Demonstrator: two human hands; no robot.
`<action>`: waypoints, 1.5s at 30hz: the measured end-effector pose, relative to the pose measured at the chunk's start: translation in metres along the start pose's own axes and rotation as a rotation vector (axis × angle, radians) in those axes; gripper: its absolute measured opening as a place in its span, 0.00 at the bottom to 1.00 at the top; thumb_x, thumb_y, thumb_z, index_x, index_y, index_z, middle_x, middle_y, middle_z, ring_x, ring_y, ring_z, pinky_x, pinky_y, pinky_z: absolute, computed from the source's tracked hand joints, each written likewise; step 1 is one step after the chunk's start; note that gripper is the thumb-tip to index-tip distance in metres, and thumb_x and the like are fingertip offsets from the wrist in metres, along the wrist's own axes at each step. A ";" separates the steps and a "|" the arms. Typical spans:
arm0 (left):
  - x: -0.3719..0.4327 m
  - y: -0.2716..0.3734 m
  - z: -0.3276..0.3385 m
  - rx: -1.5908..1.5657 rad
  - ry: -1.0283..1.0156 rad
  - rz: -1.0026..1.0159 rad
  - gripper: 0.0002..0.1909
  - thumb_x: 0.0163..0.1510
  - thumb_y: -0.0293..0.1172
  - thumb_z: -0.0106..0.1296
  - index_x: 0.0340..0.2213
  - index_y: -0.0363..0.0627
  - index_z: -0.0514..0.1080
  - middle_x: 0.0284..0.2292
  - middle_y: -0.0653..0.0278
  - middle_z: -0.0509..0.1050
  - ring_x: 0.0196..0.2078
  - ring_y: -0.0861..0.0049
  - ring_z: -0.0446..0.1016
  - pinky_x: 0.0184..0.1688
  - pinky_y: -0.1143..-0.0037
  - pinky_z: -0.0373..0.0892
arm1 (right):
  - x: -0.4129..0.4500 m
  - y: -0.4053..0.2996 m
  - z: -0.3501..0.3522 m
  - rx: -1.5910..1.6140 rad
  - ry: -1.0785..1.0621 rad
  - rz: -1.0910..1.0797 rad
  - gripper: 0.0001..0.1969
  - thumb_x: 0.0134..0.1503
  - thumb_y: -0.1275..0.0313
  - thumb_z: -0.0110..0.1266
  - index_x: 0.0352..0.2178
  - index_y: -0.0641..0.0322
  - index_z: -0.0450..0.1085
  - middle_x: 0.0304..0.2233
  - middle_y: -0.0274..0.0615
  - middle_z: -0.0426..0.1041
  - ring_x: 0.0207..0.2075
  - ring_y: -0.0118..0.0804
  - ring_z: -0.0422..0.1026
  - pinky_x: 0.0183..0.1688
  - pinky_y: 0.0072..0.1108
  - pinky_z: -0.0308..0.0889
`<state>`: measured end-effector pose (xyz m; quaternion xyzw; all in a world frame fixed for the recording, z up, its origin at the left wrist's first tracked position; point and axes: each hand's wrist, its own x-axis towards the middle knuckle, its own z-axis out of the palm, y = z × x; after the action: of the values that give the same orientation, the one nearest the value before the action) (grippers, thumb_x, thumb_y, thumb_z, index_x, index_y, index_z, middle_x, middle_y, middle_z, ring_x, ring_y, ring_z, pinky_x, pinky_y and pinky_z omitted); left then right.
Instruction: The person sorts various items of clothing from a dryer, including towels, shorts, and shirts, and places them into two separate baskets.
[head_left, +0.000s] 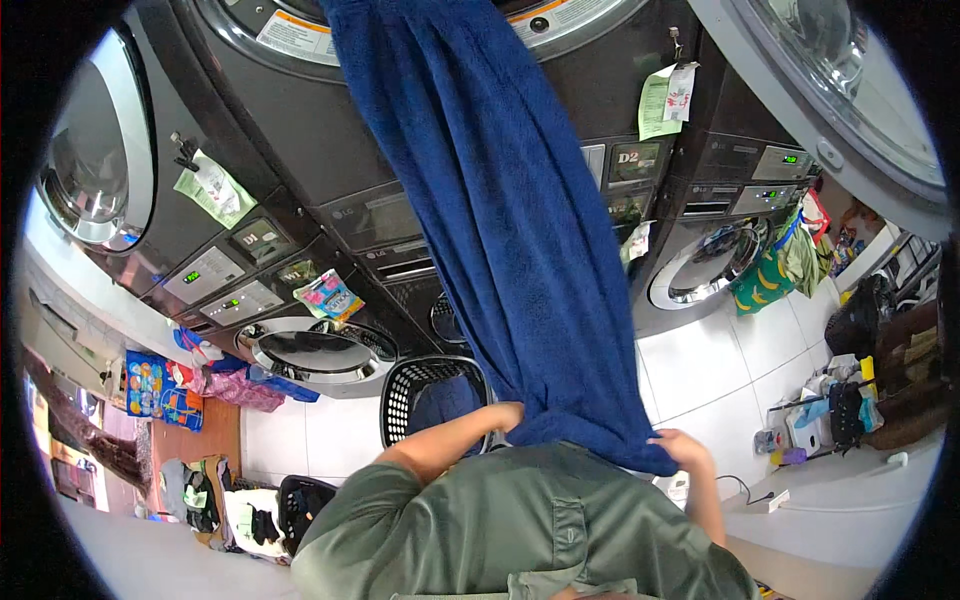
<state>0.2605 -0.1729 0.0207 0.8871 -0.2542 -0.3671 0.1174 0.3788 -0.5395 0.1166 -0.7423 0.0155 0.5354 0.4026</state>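
Note:
A long navy blue cloth (510, 225), like a towel or blanket, stretches from the top of the view down to my chest. My left hand (514, 416) grips its lower left corner, the fingers partly hidden in the folds. At the lower right corner, my right hand (682, 448) pinches the edge between thumb and fingers. The cloth's far end overlaps the round opening of a dark LG dryer (300, 97) and is cut off by the frame. Below my left forearm, a black laundry basket (391, 397) on the floor holds dark blue fabric (442, 405).
An open round door (832, 150) juts in at upper right. Front-loading washers (322, 352) line the wall. Stuffed bags (765, 277) stand right; more laundry bags (154, 382) lie left. Another black basket (304, 502) is lower left, a cluttered rack (844, 412) right.

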 end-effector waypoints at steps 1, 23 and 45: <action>0.015 -0.008 0.013 0.069 -0.073 0.036 0.09 0.33 0.30 0.50 0.22 0.44 0.73 0.26 0.54 0.72 0.28 0.62 0.71 0.29 0.69 0.66 | 0.026 0.017 0.006 -0.115 -0.091 -0.100 0.14 0.47 0.67 0.48 0.33 0.66 0.68 0.25 0.37 0.71 0.26 0.27 0.67 0.31 0.17 0.62; -0.236 0.043 -0.188 -0.973 0.611 1.015 0.15 0.47 0.36 0.41 0.16 0.35 0.65 0.19 0.58 0.68 0.20 0.75 0.64 0.24 0.75 0.62 | -0.146 -0.110 -0.093 0.056 -0.023 -1.400 0.16 0.40 0.62 0.49 0.25 0.66 0.66 0.24 0.36 0.67 0.27 0.33 0.64 0.33 0.22 0.59; -0.102 0.055 -0.155 -2.125 1.040 0.778 0.42 0.43 0.62 0.38 0.48 0.37 0.53 0.47 0.54 0.60 0.49 0.64 0.60 0.51 0.63 0.55 | -0.045 -0.155 -0.060 0.958 -0.170 -0.847 0.16 0.51 0.67 0.46 0.38 0.67 0.61 0.41 0.45 0.65 0.42 0.39 0.66 0.46 0.30 0.60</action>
<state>0.2887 -0.1614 0.2118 0.2587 -0.0005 0.0628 0.9639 0.4769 -0.4897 0.2489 -0.3771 -0.0736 0.3206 0.8658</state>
